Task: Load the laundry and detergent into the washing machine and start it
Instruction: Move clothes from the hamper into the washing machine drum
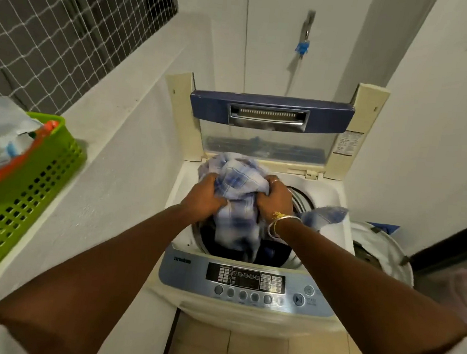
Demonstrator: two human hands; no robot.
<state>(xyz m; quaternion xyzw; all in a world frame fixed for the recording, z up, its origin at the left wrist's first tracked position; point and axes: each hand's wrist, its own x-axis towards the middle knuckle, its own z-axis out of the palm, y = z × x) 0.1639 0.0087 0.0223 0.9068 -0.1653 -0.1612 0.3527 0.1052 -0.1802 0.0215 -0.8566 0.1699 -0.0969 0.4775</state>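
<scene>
I'm clenching my left hand [204, 195] and right hand [277, 199] on the limp, light checked shirt [236, 182], bunching its middle over the washing machine drum [299, 202].

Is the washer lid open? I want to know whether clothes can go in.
Open. The lid stands upright at the back, and both hands, left hand and right hand, push a checked cloth into the drum.

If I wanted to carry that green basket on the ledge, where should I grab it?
Probably by the top rim of the green basket, one hand on each long side, coming from above. Its perforated walls flare outward and look slippery to squeeze, while the rolled rim gives fingers a lip to hook under. It is packed with bags, so lift it level.
</scene>
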